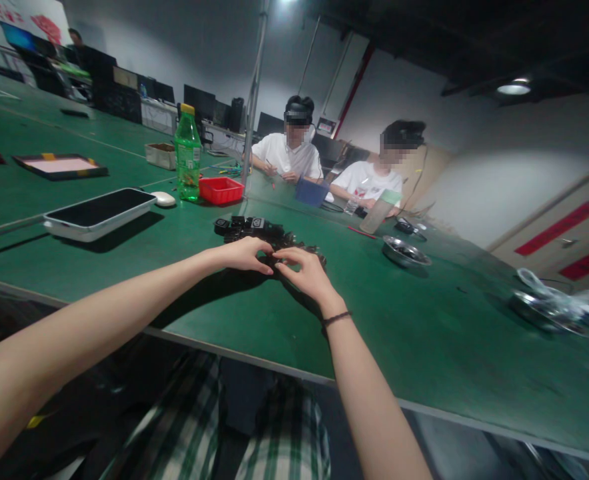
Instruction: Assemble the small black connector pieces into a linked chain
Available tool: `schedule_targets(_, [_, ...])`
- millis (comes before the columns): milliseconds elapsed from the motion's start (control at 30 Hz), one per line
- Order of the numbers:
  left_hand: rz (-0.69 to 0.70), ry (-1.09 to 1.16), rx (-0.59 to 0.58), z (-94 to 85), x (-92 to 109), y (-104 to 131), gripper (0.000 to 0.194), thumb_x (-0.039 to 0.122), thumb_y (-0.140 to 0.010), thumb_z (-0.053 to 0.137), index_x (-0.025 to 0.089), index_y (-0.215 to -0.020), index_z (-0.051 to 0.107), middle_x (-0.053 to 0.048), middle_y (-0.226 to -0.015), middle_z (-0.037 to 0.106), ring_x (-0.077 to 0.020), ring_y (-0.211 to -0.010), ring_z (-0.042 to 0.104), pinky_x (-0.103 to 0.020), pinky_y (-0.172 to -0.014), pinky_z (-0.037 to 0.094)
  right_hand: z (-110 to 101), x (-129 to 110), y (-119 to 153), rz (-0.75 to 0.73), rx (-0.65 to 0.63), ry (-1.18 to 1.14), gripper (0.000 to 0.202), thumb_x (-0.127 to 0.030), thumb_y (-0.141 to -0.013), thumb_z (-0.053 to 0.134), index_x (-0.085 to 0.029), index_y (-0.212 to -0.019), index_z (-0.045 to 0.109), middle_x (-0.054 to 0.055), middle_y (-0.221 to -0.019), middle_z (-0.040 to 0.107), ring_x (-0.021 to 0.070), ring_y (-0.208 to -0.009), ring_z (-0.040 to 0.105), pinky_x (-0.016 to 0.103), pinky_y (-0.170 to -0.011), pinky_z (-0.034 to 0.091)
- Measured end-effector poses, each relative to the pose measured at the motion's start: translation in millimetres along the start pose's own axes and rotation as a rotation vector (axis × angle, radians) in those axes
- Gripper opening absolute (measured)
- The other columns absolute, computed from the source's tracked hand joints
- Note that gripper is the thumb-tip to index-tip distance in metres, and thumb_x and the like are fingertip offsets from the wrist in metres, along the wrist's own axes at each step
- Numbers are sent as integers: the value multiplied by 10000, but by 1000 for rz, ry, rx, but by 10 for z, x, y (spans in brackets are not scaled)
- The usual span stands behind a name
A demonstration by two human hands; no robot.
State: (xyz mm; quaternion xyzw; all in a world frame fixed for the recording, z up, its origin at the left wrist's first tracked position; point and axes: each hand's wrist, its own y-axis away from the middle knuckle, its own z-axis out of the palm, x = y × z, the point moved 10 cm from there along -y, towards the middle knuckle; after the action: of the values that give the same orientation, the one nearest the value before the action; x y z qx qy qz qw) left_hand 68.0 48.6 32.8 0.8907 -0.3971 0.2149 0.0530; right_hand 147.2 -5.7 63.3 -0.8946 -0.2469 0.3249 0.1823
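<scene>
Several small black parts (pixel 262 227) lie in a pile on the green table, just beyond my hands. My left hand (pixel 247 254) reaches in from the left with fingers and thumb curled. Opposite it, my right hand (pixel 307 272), with a dark band at the wrist, has its fingers and thumb bent inward. The fingertips of both hands nearly meet at the near side of the pile, closed around something small that I cannot make out. Part of the pile is hidden behind the hands.
Left of the pile are a white-edged tray-like device (pixel 99 213), a green bottle (pixel 188 157) and a red bin (pixel 221 191). A metal bowl (pixel 405 253) with dark parts stands right; another bowl (pixel 534 313) holds clear plastic. Two people sit across the table.
</scene>
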Motion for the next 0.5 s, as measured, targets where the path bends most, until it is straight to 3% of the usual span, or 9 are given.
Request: schedule_targets(500, [4, 8, 4, -2, -1, -1, 489, 433, -742, 693, 153, -1138, 632, -65, -1046, 707, -187, -869, 651, -227, -741, 442, 13, 33, 2, 19, -12, -13, 202, -187, -835, 617, -212, -1000, 729, 65, -1050, 718, 176, -950, 670, 329, -877, 531])
